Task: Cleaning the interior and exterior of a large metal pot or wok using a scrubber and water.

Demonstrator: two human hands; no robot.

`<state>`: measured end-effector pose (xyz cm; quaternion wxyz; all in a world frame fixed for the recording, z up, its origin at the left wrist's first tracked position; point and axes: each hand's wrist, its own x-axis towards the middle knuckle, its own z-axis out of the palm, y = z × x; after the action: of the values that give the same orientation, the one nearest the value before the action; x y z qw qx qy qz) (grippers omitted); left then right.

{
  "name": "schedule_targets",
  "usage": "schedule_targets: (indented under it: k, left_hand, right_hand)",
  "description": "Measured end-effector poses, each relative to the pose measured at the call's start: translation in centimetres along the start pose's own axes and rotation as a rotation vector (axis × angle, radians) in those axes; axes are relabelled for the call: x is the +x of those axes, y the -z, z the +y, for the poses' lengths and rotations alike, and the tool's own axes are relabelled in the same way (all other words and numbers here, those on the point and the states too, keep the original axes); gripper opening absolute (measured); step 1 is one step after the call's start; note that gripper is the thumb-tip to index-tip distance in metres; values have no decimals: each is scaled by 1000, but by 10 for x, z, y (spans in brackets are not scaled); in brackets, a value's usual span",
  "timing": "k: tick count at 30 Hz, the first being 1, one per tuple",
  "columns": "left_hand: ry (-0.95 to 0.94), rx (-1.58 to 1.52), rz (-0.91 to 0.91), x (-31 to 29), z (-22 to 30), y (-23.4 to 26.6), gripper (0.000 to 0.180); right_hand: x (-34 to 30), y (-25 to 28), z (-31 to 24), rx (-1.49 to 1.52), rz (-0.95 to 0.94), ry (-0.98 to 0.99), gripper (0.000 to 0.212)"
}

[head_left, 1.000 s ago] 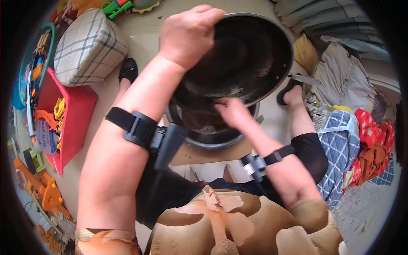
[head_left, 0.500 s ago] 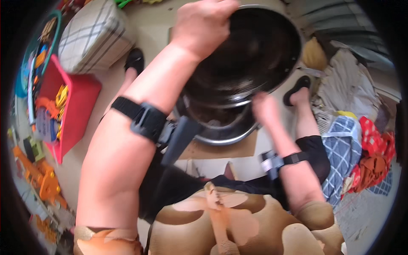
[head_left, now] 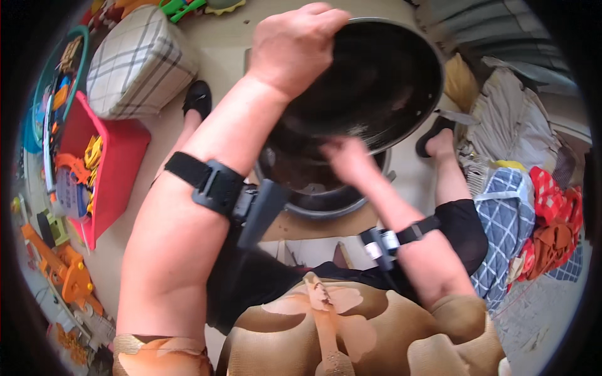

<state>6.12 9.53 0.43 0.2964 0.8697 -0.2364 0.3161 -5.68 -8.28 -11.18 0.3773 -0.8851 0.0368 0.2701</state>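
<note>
Your left hand (head_left: 295, 53) is closed on the round black metal pan (head_left: 376, 81) at its ten-o'clock rim; right hand (head_left: 348, 160) blurred near six, opening and hold unclear. Pale smooth floor (head_left: 224, 59) opens toward nine.

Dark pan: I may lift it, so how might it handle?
The pan is probably stiff: its round rim shows no sag. It could tip or twist when moved, since the left hand grips it at one edge.
</note>
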Motion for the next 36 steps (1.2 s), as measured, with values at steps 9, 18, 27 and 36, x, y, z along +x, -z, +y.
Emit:
schedule_targets:
  k: [9, 18, 27, 36]
  left_hand:
    - [-10, 3, 29, 1, 5, -6, 20]
    - [-26, 21, -26, 0, 7, 3, 21]
    - [-14, -9, 28, -2, -2, -2, 20]
    - [-35, -7, 48, 0, 0, 4, 18]
  right_hand:
    - [-8, -6, -22, -58, 59, -61, 30]
    - [-6, -16, -4, -70, 39, -9, 29]
    - [-13, -14, -6, -133, 92, 1, 33]
    - [-19, -13, -5, -161, 102, -121, 33]
